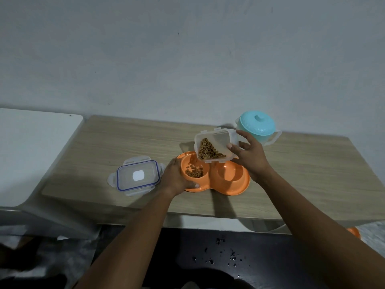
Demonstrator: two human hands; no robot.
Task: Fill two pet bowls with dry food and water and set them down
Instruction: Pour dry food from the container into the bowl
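**Food container tipped over the left well**

We take the orange double bowl [239, 189] as the centre of our dial. Nearest us, at 6 o'clock, a dark surface [218, 272] carries scattered specks. Two bare forearms reach from there across the front edge of the wooden table [104, 142].

The double bowl sits flat on the table, near its front edge. The left hand [176, 178] grips its 9 o'clock end. The thumb is curled onto the near rim, and the other fingers wrap the far side, mostly hidden behind the back of the hand. The left well holds a small scatter of dry food [194, 173]; the right well [227, 174] shows bare orange plastic.

Further out at 9 o'clock, just beside the left hand, a clear lid [137, 177] with a blue seal lies flat, its clips splayed.

At 12 o'clock the right hand [250, 155] holds a clear container [214, 140] tilted, its mouth turned towards us and its lower edge over the bowl's far rim. The thumb presses the near wall and the fingers curl round the back. More of the food is heaped in its lower corner. We cannot tell whether any is falling.

At 1 o'clock, behind that hand, a jug [257, 123] with a teal lid stands upright. Far out at 9 o'clock a white top [31, 142] adjoins the table. A pale wall [187, 59] lies beyond.
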